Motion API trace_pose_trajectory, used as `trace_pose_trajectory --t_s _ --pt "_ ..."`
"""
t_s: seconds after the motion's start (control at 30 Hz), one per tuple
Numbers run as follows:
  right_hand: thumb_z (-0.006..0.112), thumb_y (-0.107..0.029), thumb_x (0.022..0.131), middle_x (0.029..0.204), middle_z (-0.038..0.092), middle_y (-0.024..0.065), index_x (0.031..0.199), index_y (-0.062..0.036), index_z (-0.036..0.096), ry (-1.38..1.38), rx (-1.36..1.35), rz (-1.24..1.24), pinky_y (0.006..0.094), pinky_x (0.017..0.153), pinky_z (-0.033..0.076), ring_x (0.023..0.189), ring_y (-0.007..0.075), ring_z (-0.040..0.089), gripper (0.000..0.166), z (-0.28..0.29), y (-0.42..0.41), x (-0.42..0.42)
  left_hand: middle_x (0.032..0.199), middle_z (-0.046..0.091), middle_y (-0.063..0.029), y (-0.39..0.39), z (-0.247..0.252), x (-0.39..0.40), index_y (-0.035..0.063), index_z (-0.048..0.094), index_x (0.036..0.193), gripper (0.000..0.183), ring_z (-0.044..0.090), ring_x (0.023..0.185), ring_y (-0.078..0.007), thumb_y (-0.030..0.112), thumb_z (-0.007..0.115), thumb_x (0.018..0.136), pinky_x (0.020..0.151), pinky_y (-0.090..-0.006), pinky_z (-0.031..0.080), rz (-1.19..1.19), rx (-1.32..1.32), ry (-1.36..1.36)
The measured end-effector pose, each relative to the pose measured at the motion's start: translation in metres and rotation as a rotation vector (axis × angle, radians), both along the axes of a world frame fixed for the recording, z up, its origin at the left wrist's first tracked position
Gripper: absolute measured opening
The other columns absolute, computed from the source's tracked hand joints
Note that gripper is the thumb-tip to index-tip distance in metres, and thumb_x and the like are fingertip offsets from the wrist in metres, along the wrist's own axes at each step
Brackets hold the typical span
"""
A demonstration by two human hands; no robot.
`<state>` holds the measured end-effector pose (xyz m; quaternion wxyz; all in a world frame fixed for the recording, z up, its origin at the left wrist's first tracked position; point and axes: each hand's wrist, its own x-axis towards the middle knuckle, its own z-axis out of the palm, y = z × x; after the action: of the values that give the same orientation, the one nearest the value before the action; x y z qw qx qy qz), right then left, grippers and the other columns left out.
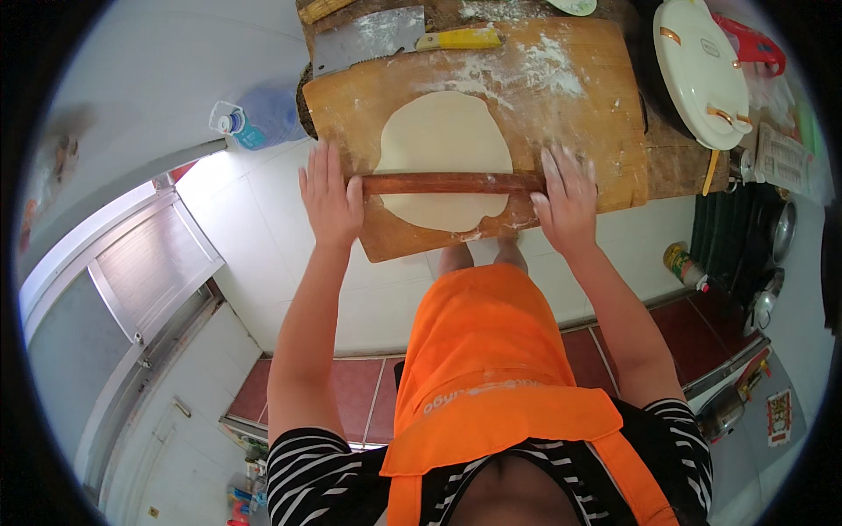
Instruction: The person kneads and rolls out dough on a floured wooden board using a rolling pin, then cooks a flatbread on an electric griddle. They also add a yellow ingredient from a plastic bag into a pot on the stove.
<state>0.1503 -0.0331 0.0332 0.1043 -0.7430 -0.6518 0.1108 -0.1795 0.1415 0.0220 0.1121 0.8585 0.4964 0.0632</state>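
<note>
A flat, roughly round sheet of dough (pixel 444 135) lies on a floured wooden board (pixel 585 131). Across its lower part rests a dark wooden rolling pin (pixel 441 183). My left hand (pixel 332 194) is at the pin's left end, fingers extended and pointing away from me, thumb beside the pin. At the right end, my right hand (pixel 567 197) lies over the pin with its fingers stretched out. Both palms press on the pin rather than wrapping round it, as far as can be seen. Loose flour (pixel 549 66) is scattered on the board beyond the dough.
A cleaver (pixel 371 38) with a yellow handle lies along the board's far left edge. To the right stands an oval white-lidded pan (pixel 700 72). A large plastic water bottle (pixel 266 117) is left of the board. An oil bottle (pixel 684 265) stands lower right.
</note>
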Motion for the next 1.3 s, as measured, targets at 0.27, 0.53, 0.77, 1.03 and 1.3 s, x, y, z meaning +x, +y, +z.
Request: trace_pose_trajectory --t_s 0.27,0.53,0.77,1.03,1.3 --pt "0.062 -0.030 0.085 0.148 0.038 0.0147 0.141 -0.0039 0.040 0.040 -0.068 0.129 0.0543 0.110 0.027 0.136 0.0320 0.036 0.066 0.001 -0.032 -0.023 0.149 0.037 -0.0116 -0.054 0.001 -0.006 0.0107 0.040 0.143 0.062 0.035 0.137 -0.0339 0.030 0.060 0.087 0.112 -0.0534 0.023 -0.117 -0.063 0.136" --pt "0.065 -0.015 0.082 0.125 0.054 0.0097 0.128 -0.0079 0.058 0.211 -0.053 -0.032 0.0483 0.103 0.036 0.120 0.0297 0.050 0.047 -0.021 -0.066 -0.010 0.123 0.053 -0.0064 -0.060 -0.007 -0.016 0.0124 0.056 0.126 0.058 0.050 0.113 -0.0298 0.017 0.076 0.072 0.101 -0.0428 0.038 -0.270 0.053 0.026" --pt "0.053 -0.032 0.091 0.144 0.042 0.0176 0.140 -0.0133 0.047 -0.181 -0.005 -0.266 0.0612 0.109 0.024 0.133 0.0375 0.038 0.053 -0.010 -0.036 0.006 0.148 0.036 -0.0148 0.015 -0.002 0.072 0.0158 0.045 0.142 0.059 0.035 0.135 -0.0365 0.038 0.057 0.088 0.111 -0.0537 0.025 -0.343 0.104 0.069" --pt "0.055 -0.034 0.090 0.147 0.039 0.0181 0.140 -0.0094 0.045 -0.209 0.143 -0.393 0.0621 0.109 0.024 0.135 0.0378 0.035 0.057 -0.021 0.046 0.070 0.152 0.031 -0.0175 0.098 -0.030 0.155 0.0147 0.041 0.144 0.055 0.031 0.138 -0.0391 0.033 0.052 0.094 0.111 -0.0549 0.023 -0.074 0.351 -0.124" --pt "0.071 -0.021 0.075 0.116 0.056 0.0135 0.121 -0.0081 0.056 0.048 0.073 -0.162 0.0462 0.091 0.040 0.107 0.0336 0.053 0.050 -0.024 -0.010 -0.019 0.152 0.028 -0.0234 0.016 -0.001 0.079 0.0029 0.035 0.145 0.057 0.027 0.140 -0.0411 0.025 0.049 0.095 0.114 -0.0534 0.019 -0.093 -0.016 -0.221"
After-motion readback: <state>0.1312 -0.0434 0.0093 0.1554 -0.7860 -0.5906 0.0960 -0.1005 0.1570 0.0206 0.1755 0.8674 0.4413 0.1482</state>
